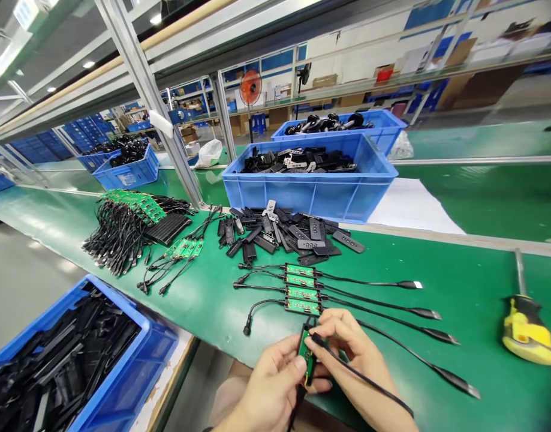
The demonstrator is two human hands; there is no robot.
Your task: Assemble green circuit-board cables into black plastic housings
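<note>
Near the bench's front edge my left hand (pixel 270 381) and my right hand (pixel 354 360) both grip one small green circuit board (pixel 306 355) with black cables on it. The left thumb presses the board's face. The right fingers pinch its top end, where a black cable (pixel 369 381) runs off to the right. Just beyond the hands, several more green boards with cables (pixel 303 292) lie side by side on the green mat. Behind them sits a loose pile of black plastic shells (pixel 293 231).
A blue bin of black shells (pixel 311 192) stands behind the pile, another bin (pixel 387 129) behind it. A heap of cabled boards (pixel 131 225) lies at left. A yellow-handled screwdriver (pixel 524 324) lies at right. A blue bin of black parts (pixel 122 384) sits low at front left.
</note>
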